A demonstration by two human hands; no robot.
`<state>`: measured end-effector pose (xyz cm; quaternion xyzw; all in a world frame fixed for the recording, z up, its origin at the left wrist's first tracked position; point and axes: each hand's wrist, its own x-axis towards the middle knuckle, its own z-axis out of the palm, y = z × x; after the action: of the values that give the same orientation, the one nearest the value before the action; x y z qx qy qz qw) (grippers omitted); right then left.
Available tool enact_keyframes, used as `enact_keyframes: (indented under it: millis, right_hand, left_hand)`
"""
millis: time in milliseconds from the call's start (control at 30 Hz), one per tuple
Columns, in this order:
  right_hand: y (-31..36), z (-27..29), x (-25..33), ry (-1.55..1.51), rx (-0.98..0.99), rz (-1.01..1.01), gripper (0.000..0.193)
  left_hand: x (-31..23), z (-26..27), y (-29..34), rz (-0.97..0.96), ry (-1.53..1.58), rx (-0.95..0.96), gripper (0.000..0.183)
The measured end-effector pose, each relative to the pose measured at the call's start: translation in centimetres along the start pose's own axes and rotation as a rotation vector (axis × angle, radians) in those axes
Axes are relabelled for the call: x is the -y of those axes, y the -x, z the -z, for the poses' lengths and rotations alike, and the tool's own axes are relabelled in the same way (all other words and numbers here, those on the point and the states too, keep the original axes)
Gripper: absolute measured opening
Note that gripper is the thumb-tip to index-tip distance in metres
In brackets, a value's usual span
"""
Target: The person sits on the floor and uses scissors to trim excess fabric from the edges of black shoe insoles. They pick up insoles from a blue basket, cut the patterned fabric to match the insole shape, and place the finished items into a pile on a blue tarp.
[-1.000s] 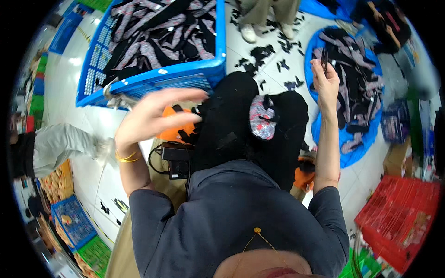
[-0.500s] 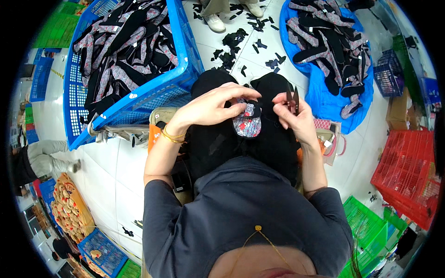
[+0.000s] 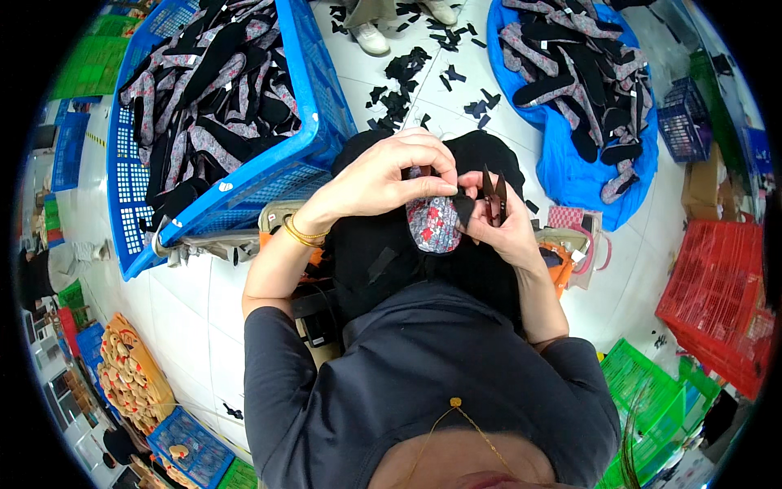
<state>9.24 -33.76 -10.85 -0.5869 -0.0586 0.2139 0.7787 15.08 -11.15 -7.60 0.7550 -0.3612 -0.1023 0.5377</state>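
A grey fabric slipper point(image 3: 433, 230) with a red floral print lies over my lap, its black part toward my fingers. My left hand point(image 3: 407, 171) bends over its upper end, thumb and fingers pinching the edge. Small black-bladed thread snips point(image 3: 494, 186) rest in my right hand point(image 3: 505, 236), blades pointing up and slightly apart. The thumb and fingertips of that same hand also touch a black fabric piece point(image 3: 464, 208) at the slipper's right side. Exactly how the fingers grip there is partly hidden.
A blue crate point(image 3: 314, 98) heaped with similar slippers stands front left. More slippers lie on a blue sheet point(image 3: 599, 200) front right. Black scraps point(image 3: 399, 102) litter the floor near another person's shoes point(image 3: 371, 38). Red crates point(image 3: 709, 301) and green crates point(image 3: 643, 387) stand at right.
My right hand has moved left with the snips, from apart to touching the black fabric by the slipper. My left hand has tightened its pinch, and the slipper is turned slightly.
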Motion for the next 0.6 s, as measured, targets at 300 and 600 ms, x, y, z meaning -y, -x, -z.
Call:
enact_keyframes:
  millis: [300,600]
  right_hand:
    - [-1.9,-1.4,-0.1,0.167,-0.061,0.242,0.017]
    - [-2.2,-1.3,1.0,0.202,-0.111,0.222,0.013]
  left_hand:
    - [0.1,-0.9,0.9,0.003,0.209,-0.278,0.012]
    - [0.5,-0.6,2.1,0.14,0.098,0.061,0.048]
